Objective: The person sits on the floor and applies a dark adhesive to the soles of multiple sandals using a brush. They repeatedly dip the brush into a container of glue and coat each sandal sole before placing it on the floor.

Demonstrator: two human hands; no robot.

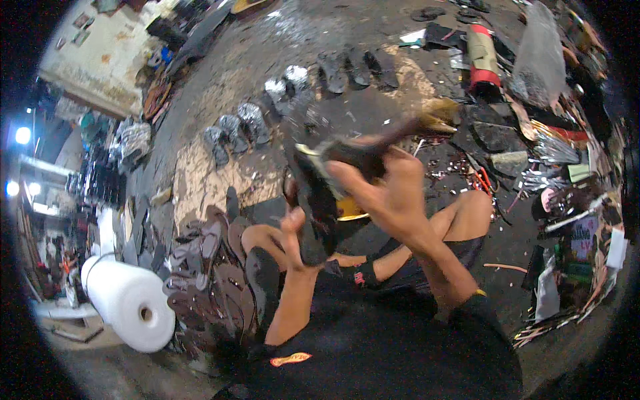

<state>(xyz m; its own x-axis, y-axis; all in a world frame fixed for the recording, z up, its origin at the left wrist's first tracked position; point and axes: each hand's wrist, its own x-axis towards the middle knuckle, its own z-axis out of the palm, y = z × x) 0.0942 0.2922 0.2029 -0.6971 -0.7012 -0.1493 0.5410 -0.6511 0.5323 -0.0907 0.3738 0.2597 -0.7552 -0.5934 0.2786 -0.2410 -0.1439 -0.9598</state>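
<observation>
One dark, smooth sandal (313, 230), long and flat with rounded ends, stands tilted between the two hands; it is the landmark here. At its left edge, the left hand (293, 243) presses its thumb against the side; the other fingers are mostly hidden. Just right of the sandal, the right hand (393, 190) is curled around one long, dark object (373, 150) with a yellowish end; motion blurs it, so I cannot tell its kind.

Beyond the sandal, a rough tan sheet (190, 190) carries a curved row of footwear (253, 123): at least eight pieces, about five wearing crinkled, shiny film. Left of the sandal lies a heap of flat brown soles (223, 287), overlapping too much to count, and farther left one thick white roll (127, 303), soft-looking, with a round hole in its end. Well to the sandal's upper right stands one red-and-cream cylinder (483, 57), beside one clear, wrinkled plastic bag (539, 60).
</observation>
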